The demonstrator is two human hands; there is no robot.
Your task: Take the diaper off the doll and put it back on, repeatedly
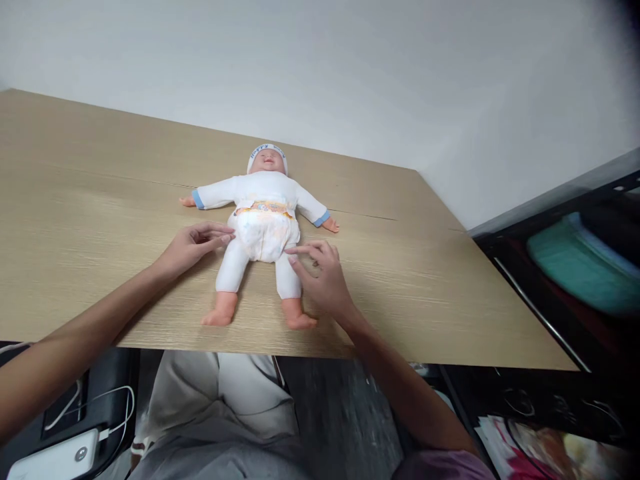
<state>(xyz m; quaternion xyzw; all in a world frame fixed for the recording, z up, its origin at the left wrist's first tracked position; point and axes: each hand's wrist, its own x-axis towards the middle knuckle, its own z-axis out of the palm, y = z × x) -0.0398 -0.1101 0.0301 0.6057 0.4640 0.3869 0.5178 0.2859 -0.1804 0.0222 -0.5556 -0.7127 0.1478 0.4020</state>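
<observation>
Doll [263,223] on its back at mid-bench, head toward 12 o'clock, bare feet toward 6 o'clock, arms flung out to 9 and 3. Dressed in a white suit with blue cuffs, a white cap [267,152] with blue lettering, and a printed diaper [263,233] round the hips. Far left, at 8 o'clock below the bench [90,200] edge, a white power bank [60,460] with a cable. Left hand [193,245] at 9 o'clock of the doll, fingers extended and loosely together, tips touching the diaper's side at the hip, gripping nothing. Right hand [323,277] at 4 o'clock of the doll, just beside its thigh, forefinger stretched to the diaper's lower edge, other fingers curled, nothing pinched. Grey-trousered knees at 6 o'clock. Far right, at 3 o'clock, a folded teal cloth [575,267] on a dark shelf.
</observation>
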